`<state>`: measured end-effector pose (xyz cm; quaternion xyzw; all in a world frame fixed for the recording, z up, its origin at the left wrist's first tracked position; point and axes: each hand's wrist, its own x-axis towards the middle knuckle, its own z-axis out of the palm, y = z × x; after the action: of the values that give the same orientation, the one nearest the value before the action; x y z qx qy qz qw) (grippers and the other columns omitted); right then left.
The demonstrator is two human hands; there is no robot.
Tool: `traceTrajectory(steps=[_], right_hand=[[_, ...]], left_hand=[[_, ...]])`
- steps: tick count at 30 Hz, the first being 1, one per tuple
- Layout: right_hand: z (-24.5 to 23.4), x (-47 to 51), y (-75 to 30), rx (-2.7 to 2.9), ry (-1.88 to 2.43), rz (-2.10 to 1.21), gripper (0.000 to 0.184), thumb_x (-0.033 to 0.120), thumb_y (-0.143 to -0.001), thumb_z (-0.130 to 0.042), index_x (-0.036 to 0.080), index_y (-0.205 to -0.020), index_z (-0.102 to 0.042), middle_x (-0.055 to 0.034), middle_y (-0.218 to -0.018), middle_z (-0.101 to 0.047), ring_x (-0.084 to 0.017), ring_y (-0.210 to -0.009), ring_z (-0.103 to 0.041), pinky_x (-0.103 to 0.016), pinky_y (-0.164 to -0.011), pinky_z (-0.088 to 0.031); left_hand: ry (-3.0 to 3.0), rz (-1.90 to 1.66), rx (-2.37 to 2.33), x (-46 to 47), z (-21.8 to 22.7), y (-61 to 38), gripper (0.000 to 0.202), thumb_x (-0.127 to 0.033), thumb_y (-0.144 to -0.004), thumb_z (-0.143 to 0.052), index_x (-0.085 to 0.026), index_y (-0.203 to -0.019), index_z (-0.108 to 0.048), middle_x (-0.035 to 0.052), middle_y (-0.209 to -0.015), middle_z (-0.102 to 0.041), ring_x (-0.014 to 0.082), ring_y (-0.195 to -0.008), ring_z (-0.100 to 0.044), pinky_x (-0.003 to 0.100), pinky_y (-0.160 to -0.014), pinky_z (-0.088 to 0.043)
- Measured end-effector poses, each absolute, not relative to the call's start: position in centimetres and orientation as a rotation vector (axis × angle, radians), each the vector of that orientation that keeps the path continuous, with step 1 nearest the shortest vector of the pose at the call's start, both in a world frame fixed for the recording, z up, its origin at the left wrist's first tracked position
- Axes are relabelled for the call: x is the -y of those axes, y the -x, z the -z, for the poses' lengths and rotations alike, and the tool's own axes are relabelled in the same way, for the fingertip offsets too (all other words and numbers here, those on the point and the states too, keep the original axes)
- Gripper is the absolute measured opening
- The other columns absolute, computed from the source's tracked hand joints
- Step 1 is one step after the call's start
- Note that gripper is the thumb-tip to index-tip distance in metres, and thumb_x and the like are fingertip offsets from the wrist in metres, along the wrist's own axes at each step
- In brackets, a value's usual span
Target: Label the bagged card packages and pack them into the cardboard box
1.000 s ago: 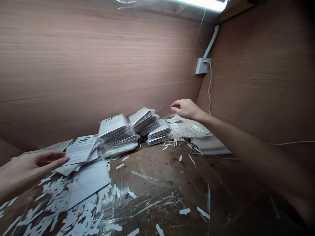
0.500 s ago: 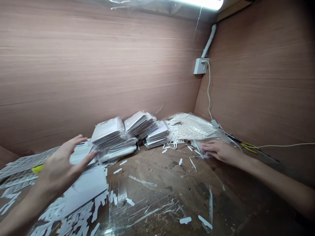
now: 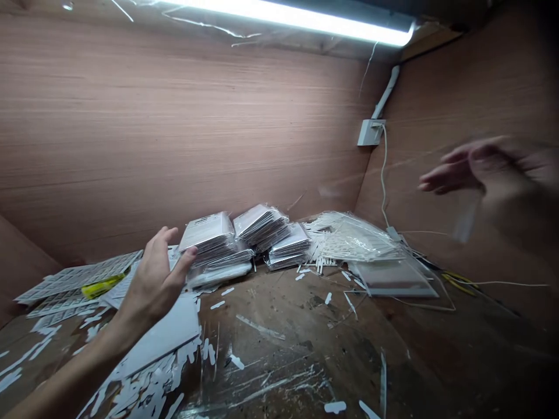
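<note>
Two hands in view, neither with a visible load. Left hand (image 3: 155, 285): released, palm open, fingers spread and upright, fingertips just beside the leftmost of three film-wrapped card stacks (image 3: 261, 227); contact cannot be confirmed from this angle. Right hand (image 3: 480, 169): raised well above the bench, in front of the right wall, smeared by motion blur. Fingers look loosely extended and apart, not clenched; nothing seen in them, though blur limits certainty.

Stacks sit together at the back of the bench (image 3: 279, 349), against the rear wall, between the two hands and much nearer the left. To their right lies a clear bag of white strips (image 3: 353, 244), and in front of that a flat clear packet (image 3: 395, 279); both well below the right hand, untouched. Printed sheets (image 3: 78, 278) lie left of the left hand, with a yellow marker (image 3: 102, 286) on them. A white board (image 3: 161, 331) lies under the left wrist. White die-cut scraps (image 3: 144, 384) are scattered over the bench. Yellow-handled tool (image 3: 458, 284) at right, partly hidden.
</note>
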<state>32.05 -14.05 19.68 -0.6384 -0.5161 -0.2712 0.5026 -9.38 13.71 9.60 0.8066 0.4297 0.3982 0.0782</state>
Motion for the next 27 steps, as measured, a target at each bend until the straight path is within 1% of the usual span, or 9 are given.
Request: traceTrajectory(steps=[2, 4, 6, 10, 13, 16, 18, 22, 27], right_hand=[[-18.8, 12.3, -27.5, 1.429, 1.355, 0.569, 0.027, 0.035, -0.112, -0.053, 0.02, -0.107, -0.074, -0.0124, -0.106, -0.079, -0.018, -0.091, -0.079, -0.035, -0.081, -0.062], [-15.7, 10.1, -23.1, 1.882, 1.222, 0.555, 0.019, 0.025, -0.111, -0.056, 0.019, -0.113, -0.074, -0.0071, -0.106, -0.081, -0.016, -0.096, -0.078, -0.032, -0.083, -0.06], [-11.4, 7.9, -19.3, 2.259, 1.042, 0.479, 0.021, 0.023, -0.112, -0.05, 0.015, -0.115, -0.07, -0.0062, -0.103, -0.081, -0.017, -0.089, -0.076, -0.035, -0.079, -0.057], [-4.1, 5.2, -14.3, 2.601, 1.031, 0.207, 0.023, 0.028, -0.113, -0.047, 0.018, -0.114, -0.068, -0.0024, -0.105, -0.08, -0.019, -0.09, -0.073, -0.037, -0.08, -0.052], [-2.4, 4.7, -12.9, 2.721, 1.059, -0.085, 0.027, 0.042, -0.11, -0.054, 0.021, -0.114, -0.069, -0.0037, -0.11, -0.08, -0.022, -0.098, -0.072, -0.038, -0.085, -0.05], [-3.4, 4.5, -12.5, 2.724, 1.01, -0.349, 0.041, 0.055, -0.1, -0.065, 0.021, -0.123, -0.071, -0.0082, -0.119, -0.079, -0.027, -0.109, -0.071, -0.042, -0.096, -0.05], [-4.6, 4.0, -12.2, 2.656, 1.031, -0.475, 0.046, 0.054, -0.1, -0.063, 0.021, -0.132, -0.071, -0.011, -0.127, -0.077, -0.029, -0.116, -0.069, -0.044, -0.104, -0.049], [-6.0, 1.2, -10.2, 2.434, 1.174, -0.635, 0.042, 0.042, -0.105, -0.055, 0.019, -0.135, -0.072, -0.0131, -0.132, -0.075, -0.031, -0.123, -0.067, -0.046, -0.107, -0.05], [-5.4, -4.4, -6.0, 2.093, 1.279, -0.789, 0.04, 0.037, -0.099, -0.061, 0.016, -0.132, -0.073, -0.013, -0.13, -0.077, -0.029, -0.115, -0.073, -0.04, -0.1, -0.055]], left_hand=[[-2.552, -1.26, -1.065, -11.0, -10.1, 8.9, 0.087, -0.067, -0.092, -0.063, -0.027, -0.165, -0.034, 0.0152, -0.167, -0.045, 0.0462, -0.145, -0.053, 0.066, -0.115, -0.051], [-2.79, -1.362, -0.779, -8.7, -10.0, 8.7, 0.103, -0.051, -0.087, -0.078, -0.028, -0.169, -0.02, 0.0153, -0.172, -0.037, 0.0445, -0.152, -0.045, 0.064, -0.12, -0.048], [-3.011, -1.354, -0.559, -7.5, -9.5, 8.9, 0.101, -0.03, -0.089, -0.078, -0.028, -0.17, -0.017, 0.0145, -0.175, -0.029, 0.0406, -0.16, -0.033, 0.061, -0.126, -0.041], [-3.066, -1.017, -0.739, -9.6, -8.6, 12.5, 0.07, -0.006, -0.082, -0.057, -0.028, -0.149, -0.057, 0.0049, -0.164, -0.051, 0.0314, -0.157, -0.04, 0.053, -0.13, -0.036], [-2.506, -0.806, -1.592, -13.9, -8.9, 17.2, 0.054, -0.014, -0.08, -0.057, -0.025, -0.132, -0.071, 0.0026, -0.151, -0.065, 0.0312, -0.147, -0.053, 0.045, -0.129, -0.037], [-2.132, -0.691, -1.968, -18.6, -9.2, 21.1, 0.042, -0.032, -0.091, -0.056, -0.013, -0.125, -0.073, 0.0153, -0.125, -0.077, 0.0421, -0.119, -0.071, 0.054, -0.103, -0.055], [-1.959, -0.593, -2.043, -21.2, -8.9, 22.5, 0.044, -0.048, -0.098, -0.056, -0.012, -0.111, -0.076, 0.0147, -0.107, -0.079, 0.0365, -0.101, -0.076, 0.049, -0.09, -0.06], [-1.775, -0.414, -2.007, -24.1, -7.6, 22.3, 0.056, -0.066, -0.1, -0.057, -0.014, -0.118, -0.071, 0.0094, -0.107, -0.077, 0.0212, -0.088, -0.074, 0.04, -0.083, -0.061], [-1.712, -0.25, -2.014, -25.3, -7.4, 21.1, 0.053, -0.064, -0.095, -0.067, -0.014, -0.113, -0.071, 0.0073, -0.105, -0.074, 0.0234, -0.091, -0.072, 0.041, -0.083, -0.061]])
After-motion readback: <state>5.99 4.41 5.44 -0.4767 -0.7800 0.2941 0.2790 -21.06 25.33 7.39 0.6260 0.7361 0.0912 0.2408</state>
